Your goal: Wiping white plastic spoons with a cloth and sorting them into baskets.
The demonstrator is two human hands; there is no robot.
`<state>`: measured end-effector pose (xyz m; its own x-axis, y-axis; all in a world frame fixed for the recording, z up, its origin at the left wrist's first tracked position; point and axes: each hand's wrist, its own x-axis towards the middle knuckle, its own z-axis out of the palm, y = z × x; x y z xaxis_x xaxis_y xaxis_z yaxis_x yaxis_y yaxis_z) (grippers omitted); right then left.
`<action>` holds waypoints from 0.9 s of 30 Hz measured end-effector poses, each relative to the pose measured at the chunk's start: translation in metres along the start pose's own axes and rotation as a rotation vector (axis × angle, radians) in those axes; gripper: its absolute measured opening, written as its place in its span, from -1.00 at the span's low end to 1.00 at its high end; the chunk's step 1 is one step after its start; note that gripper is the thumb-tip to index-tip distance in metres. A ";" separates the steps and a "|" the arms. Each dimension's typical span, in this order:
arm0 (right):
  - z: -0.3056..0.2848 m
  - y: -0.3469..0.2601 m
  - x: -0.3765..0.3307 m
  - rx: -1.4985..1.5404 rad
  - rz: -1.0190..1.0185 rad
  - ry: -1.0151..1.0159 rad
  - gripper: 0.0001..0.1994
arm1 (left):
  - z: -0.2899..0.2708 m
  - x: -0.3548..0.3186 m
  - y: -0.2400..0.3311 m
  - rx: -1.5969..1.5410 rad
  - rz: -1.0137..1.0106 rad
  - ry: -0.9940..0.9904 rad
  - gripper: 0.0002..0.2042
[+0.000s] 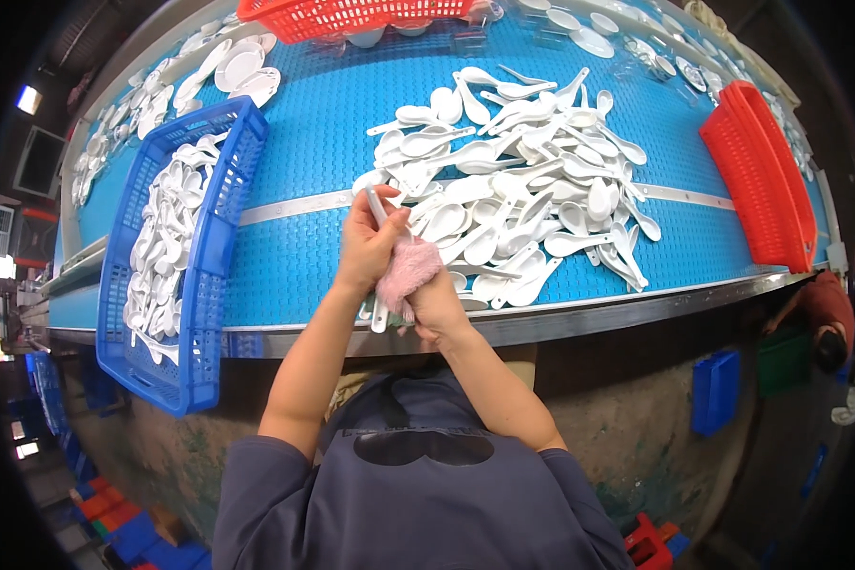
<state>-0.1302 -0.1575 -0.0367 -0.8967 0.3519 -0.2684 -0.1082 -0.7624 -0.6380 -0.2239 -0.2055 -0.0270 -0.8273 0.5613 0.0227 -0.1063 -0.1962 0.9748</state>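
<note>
My left hand [363,245] is closed around a white soup spoon [377,205], whose upper end sticks out above the fingers. A pink cloth [409,271] is gripped in my right hand [437,306] and pressed against my left hand and the spoon. Just beyond both hands, a large heap of white soup spoons [522,180] lies loose on the blue ribbed surface [304,142]. To the left stands a blue basket [220,237] holding many more white spoons [166,242], reaching past the near metal edge.
At the right edge stands a red basket [760,176]; another red basket [351,17] is at the far side. White plates [242,66] and other spoons lie at the back left. A person [826,309] is low at the far right, near a blue crate [715,391] on the floor.
</note>
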 end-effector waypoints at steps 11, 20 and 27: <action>-0.011 0.005 -0.027 -0.349 0.111 -0.300 -0.64 | -0.233 0.041 0.119 0.488 0.493 0.785 -0.81; -0.111 -0.062 -0.035 -0.569 -0.356 0.274 -0.60 | -0.148 0.036 0.092 0.752 -0.083 0.372 -0.43; -0.142 -0.053 -0.037 -1.026 -0.698 0.409 -0.48 | -0.021 0.039 -0.018 1.371 0.088 -0.203 -0.42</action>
<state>-0.0300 -0.0535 -0.0956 -0.5707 0.7796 0.2580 0.0428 0.3421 -0.9387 -0.2658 -0.1970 -0.0483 -0.6967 0.7173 0.0110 0.6594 0.6342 0.4037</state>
